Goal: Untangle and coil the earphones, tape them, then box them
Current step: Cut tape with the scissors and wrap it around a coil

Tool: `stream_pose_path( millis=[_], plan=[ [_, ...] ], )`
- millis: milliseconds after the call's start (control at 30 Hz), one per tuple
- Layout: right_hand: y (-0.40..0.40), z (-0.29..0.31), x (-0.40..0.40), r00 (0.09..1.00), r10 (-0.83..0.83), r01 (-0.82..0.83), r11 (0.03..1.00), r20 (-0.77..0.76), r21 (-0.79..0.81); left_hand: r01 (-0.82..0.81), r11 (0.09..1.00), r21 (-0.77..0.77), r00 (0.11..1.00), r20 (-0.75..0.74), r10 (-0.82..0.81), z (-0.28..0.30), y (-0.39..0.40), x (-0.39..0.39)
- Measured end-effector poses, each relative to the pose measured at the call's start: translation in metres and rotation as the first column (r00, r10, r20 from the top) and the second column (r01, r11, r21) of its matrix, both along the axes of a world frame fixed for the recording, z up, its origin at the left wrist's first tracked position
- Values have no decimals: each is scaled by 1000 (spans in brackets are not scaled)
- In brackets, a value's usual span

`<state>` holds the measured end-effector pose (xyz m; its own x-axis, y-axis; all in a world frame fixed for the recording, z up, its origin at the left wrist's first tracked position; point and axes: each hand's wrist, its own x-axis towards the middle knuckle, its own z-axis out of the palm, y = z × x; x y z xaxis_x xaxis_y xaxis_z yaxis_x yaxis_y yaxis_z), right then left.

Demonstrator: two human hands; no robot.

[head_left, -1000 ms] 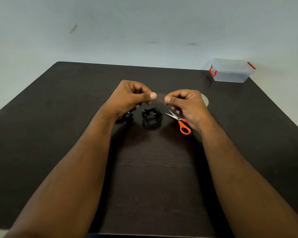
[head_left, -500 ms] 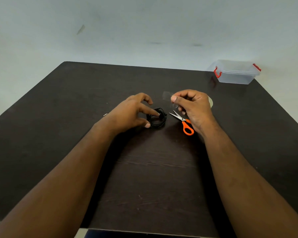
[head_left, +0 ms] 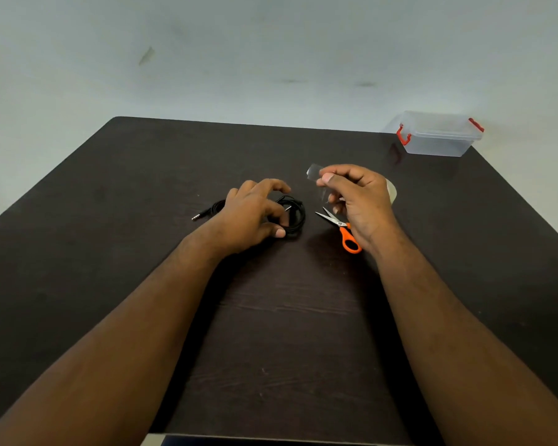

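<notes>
Black earphones [head_left: 295, 217] lie coiled on the dark table [head_left: 110, 220], their jack plug [head_left: 196, 216] sticking out to the left. My left hand [head_left: 255, 214] rests over the coil, thumb and fingers curled round its near and left side. My right hand [head_left: 355, 197] hovers to the right of the coil and pinches a short strip of clear tape [head_left: 314, 172] between thumb and forefinger. The clear plastic box [head_left: 438, 136] with red clasps stands shut at the table's far right corner.
Orange-handled scissors [head_left: 343, 231] lie just under my right hand, blades pointing left. A tape roll [head_left: 391, 192] peeks out behind that hand. The table's far edge meets a pale wall.
My left hand let go of the tape strip and dropped onto the earphone coil. The right hand kept the strip and lifted slightly. The jack plug now shows at the left.
</notes>
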<state>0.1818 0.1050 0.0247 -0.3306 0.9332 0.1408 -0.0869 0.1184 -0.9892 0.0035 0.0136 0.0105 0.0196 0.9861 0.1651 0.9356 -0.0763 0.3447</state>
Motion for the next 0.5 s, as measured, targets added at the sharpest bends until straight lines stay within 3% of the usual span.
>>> stream_pose_path(
  millis=[67, 167, 267, 367, 500],
  plan=[
    [0, 0, -2, 1000, 7, -7, 999, -18, -38, -46, 997, 67, 999, 26, 44, -3, 2, 2],
    [-1, -1, -3, 998, 28, -31, 998, -48, -61, -126, 974, 190, 976, 199, 87, -3, 4, 1],
    [-1, -1, -4, 998, 30, -34, 997, -47, -74, -179, 959, 220, 922, 379, 86, -2, 3, -3],
    [-3, 0, -5, 998, 34, -38, 996, -43, -84, -260, 932, 252, 813, 578, 71, 3, 1, -4],
    [-7, 1, -7, 998, 45, -48, 995, -38, -91, -351, 906, 238, 586, 810, 14, 10, -2, 1]
  ],
)
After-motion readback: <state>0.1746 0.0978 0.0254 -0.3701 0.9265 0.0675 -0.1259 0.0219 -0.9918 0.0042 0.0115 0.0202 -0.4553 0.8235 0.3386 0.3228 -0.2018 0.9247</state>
